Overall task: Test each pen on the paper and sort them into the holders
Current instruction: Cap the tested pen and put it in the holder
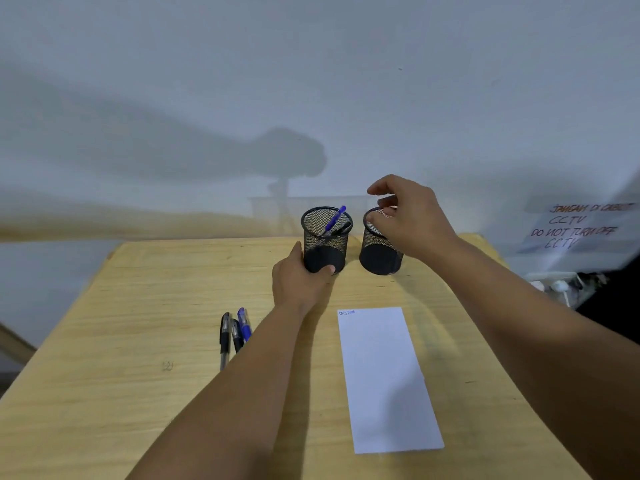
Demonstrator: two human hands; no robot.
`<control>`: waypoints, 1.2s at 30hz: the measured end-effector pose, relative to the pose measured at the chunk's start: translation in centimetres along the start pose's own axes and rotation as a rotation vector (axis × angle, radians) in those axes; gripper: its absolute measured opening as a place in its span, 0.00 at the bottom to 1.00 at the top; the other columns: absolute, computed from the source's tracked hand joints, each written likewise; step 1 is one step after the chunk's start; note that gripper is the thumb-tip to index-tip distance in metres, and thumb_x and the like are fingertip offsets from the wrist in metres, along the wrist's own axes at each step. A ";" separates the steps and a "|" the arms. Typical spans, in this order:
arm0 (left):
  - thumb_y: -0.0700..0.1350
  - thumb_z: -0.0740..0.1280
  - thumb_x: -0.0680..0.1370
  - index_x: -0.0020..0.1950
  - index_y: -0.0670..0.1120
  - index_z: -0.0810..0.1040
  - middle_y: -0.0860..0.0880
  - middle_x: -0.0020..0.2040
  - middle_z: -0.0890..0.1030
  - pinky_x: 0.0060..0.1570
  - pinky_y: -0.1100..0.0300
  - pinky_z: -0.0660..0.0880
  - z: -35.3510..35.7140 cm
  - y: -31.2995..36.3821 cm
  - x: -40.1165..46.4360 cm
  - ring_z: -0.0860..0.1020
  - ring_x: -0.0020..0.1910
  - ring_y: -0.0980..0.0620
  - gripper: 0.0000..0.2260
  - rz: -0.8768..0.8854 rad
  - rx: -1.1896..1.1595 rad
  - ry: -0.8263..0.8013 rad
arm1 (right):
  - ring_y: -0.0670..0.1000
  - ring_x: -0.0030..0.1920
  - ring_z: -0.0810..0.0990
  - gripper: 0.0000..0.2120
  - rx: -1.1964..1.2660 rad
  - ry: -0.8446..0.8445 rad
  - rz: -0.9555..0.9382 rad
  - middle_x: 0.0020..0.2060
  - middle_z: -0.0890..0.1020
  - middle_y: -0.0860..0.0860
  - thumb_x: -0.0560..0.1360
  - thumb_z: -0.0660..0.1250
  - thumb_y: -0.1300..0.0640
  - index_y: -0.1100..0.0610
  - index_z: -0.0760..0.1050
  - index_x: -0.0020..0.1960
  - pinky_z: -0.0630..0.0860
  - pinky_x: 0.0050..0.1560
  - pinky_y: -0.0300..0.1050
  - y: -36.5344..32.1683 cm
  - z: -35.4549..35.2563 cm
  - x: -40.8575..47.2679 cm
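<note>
Two black mesh holders stand at the far side of the wooden table [138,323]. The left holder [325,251] has a blue pen [336,218] and a dark pen [341,229] leaning inside it. My left hand [298,278] grips this holder near its base, thumb in front. My right hand [408,220] hovers over the right holder [379,258], its fingers loosely curled at the rim with no pen visible in them. Three more pens lie side by side on the table: two black pens [225,337] and a blue one [244,325]. A white paper [384,375] lies under my right forearm.
A wall rises directly behind the table. A handwritten notice [575,230] hangs at the right, with a white socket or plug [554,285] below it. Small writing marks the paper's top left corner.
</note>
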State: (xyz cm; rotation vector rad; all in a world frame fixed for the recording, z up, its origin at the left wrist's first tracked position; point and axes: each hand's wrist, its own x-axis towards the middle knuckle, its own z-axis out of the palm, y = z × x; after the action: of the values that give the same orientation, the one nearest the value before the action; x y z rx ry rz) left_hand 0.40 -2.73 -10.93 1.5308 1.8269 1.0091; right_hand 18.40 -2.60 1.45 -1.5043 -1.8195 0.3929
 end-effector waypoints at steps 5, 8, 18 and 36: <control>0.45 0.73 0.74 0.75 0.44 0.67 0.46 0.71 0.73 0.64 0.58 0.68 -3.0 -0.4 0.1 0.72 0.68 0.49 0.31 -0.101 -0.172 -0.187 | 0.46 0.46 0.79 0.13 0.078 0.099 0.044 0.48 0.80 0.45 0.71 0.70 0.63 0.53 0.78 0.55 0.73 0.48 0.37 0.3 1.0 -2.8; 0.45 0.73 0.75 0.68 0.46 0.75 0.50 0.64 0.78 0.58 0.59 0.71 -5.1 -1.0 -0.4 0.76 0.61 0.51 0.22 -0.046 -0.135 -0.173 | 0.45 0.41 0.79 0.12 0.146 0.073 0.073 0.42 0.82 0.48 0.71 0.68 0.64 0.53 0.78 0.52 0.72 0.44 0.29 0.5 2.8 -5.0; 0.50 0.67 0.78 0.62 0.49 0.79 0.51 0.54 0.80 0.47 0.61 0.69 -12.2 -4.9 -2.6 0.76 0.50 0.52 0.14 0.020 0.410 -0.203 | 0.42 0.40 0.79 0.08 0.135 -0.407 0.147 0.41 0.82 0.43 0.73 0.71 0.49 0.49 0.81 0.51 0.78 0.43 0.40 -3.4 10.4 -13.9; 0.54 0.70 0.76 0.47 0.53 0.82 0.57 0.48 0.81 0.39 0.63 0.68 -14.7 -4.8 -5.5 0.75 0.44 0.61 0.06 0.095 0.257 -0.226 | 0.45 0.43 0.80 0.16 0.072 -0.414 0.185 0.38 0.81 0.43 0.71 0.68 0.51 0.46 0.77 0.58 0.79 0.45 0.45 -6.5 12.7 -17.0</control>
State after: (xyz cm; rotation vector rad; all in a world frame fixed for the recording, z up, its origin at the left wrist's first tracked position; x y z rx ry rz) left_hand -12.97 -11.38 -6.77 1.8176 1.7895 0.6283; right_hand 5.72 -17.63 -8.83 -1.6345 -1.9524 0.9077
